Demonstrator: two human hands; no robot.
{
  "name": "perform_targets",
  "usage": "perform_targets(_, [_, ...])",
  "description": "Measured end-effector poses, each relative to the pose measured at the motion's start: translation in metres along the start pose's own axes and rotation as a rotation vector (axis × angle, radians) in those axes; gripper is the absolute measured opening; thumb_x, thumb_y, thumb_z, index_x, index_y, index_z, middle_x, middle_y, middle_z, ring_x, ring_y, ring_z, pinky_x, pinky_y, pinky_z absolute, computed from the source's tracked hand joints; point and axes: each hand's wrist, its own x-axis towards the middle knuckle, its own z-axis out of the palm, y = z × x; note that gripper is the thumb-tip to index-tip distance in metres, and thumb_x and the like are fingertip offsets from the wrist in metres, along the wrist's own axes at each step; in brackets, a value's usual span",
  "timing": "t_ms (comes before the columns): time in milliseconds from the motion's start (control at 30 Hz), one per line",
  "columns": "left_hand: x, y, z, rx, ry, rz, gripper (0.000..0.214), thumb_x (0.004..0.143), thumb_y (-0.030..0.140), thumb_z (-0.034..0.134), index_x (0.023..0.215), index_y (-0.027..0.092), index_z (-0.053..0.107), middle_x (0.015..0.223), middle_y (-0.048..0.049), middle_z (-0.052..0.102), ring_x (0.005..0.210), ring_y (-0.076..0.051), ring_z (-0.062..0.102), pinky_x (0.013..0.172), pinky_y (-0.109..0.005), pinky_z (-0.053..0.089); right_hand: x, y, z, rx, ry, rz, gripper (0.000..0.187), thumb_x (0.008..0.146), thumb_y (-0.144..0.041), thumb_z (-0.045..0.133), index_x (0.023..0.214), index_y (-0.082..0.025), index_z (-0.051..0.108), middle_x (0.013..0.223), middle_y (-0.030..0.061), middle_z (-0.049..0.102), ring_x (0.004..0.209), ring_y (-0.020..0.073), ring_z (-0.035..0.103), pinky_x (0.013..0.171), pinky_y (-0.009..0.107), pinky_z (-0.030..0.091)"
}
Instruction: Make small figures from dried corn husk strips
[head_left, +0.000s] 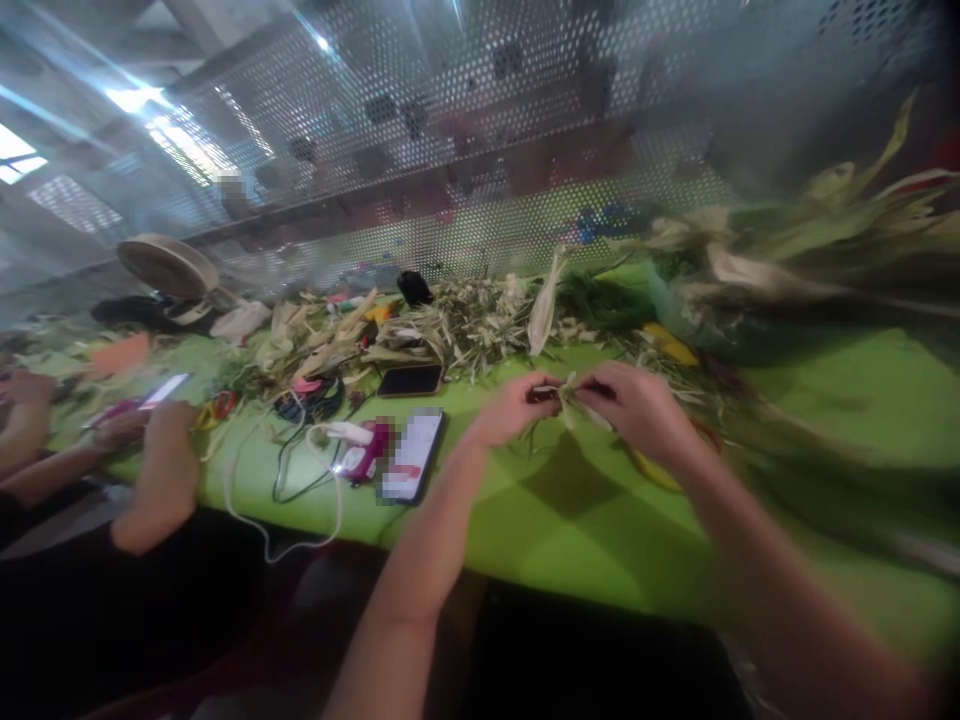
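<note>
Between my two hands, above the green tabletop [540, 540], is a small piece of pale corn husk [568, 388]. My left hand [517, 405] is closed on its left side, fingers curled. My right hand [630, 395] pinches it from the right, thumb and fingers together. Thin strips hang below both hands. Just behind them lies a heap of dried husk strips [472, 320], with one long whole husk [547, 305] standing out of it. Under my right forearm a yellow curved thing [652, 468] shows partly; its kind is hidden.
Left of my left forearm lie a lit phone [412, 455], a magenta device with a white cable [364, 455] and a dark phone [411, 380]. A bag of husks [697, 290] stands at the right. Another person's hands [124, 430] hold a phone at the left. A perforated metal screen [480, 130] rises behind.
</note>
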Motion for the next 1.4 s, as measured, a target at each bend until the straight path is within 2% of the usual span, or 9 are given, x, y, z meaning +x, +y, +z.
perform_targets(200, [0.000,-0.003,0.000,0.038,-0.018,-0.016,0.044,0.072,0.039,0.077,0.107,0.014,0.069,0.088,-0.0082,0.069,0.080,-0.016,0.064,0.080,-0.032,0.049,0.001,-0.002,-0.004,-0.004,-0.042,0.019,0.016,0.090,-0.027,0.056,0.080,-0.019,0.066,0.084,0.0047,0.068,0.073,0.0170,0.061,0.062,0.026,0.039])
perform_targets(467, [0.002,0.000,0.008,-0.020,-0.012,-0.020,0.043,0.069,0.042,0.079,0.099,0.012,0.068,0.078,-0.0048,0.068,0.069,-0.011,0.062,0.071,-0.026,0.049,0.001,-0.003,-0.006,-0.018,-0.081,0.008,0.017,0.090,-0.026,0.054,0.081,-0.020,0.067,0.083,0.0044,0.067,0.074,0.0171,0.060,0.064,0.027,0.037])
perform_targets(767, [0.006,-0.010,0.022,-0.063,0.068,-0.027,0.041,0.069,0.044,0.078,0.092,0.012,0.068,0.077,-0.0034,0.068,0.065,-0.011,0.060,0.068,-0.026,0.048,0.000,0.002,-0.007,-0.129,-0.077,-0.004,0.015,0.089,-0.022,0.056,0.084,-0.019,0.069,0.082,0.0046,0.069,0.071,0.0161,0.058,0.061,0.026,0.034])
perform_targets(1100, [0.004,-0.013,0.033,-0.121,0.203,0.028,0.022,0.074,0.033,0.072,0.084,0.015,0.068,0.072,-0.0002,0.065,0.061,-0.008,0.054,0.064,-0.023,0.041,-0.004,0.001,0.005,-0.341,0.037,0.007,0.018,0.089,-0.027,0.057,0.075,-0.019,0.066,0.075,0.0053,0.066,0.066,0.0174,0.055,0.057,0.028,0.030])
perform_targets(1267, [0.007,-0.019,0.036,-0.188,0.286,0.064,0.018,0.074,0.031,0.071,0.081,0.015,0.067,0.066,0.0018,0.061,0.059,-0.007,0.050,0.060,-0.022,0.038,-0.004,-0.001,0.006,-0.186,0.142,0.074,0.011,0.082,-0.030,0.067,0.078,-0.019,0.067,0.079,0.0043,0.069,0.069,0.0173,0.060,0.060,0.027,0.036])
perform_targets(1400, [0.009,-0.024,0.036,-0.181,0.300,0.083,0.015,0.074,0.030,0.069,0.081,0.016,0.067,0.066,0.0018,0.060,0.060,-0.008,0.049,0.060,-0.022,0.037,-0.001,0.002,0.003,0.114,0.132,0.165,0.024,0.081,-0.039,0.068,0.093,-0.019,0.070,0.079,0.0039,0.071,0.065,0.0163,0.061,0.060,0.026,0.042])
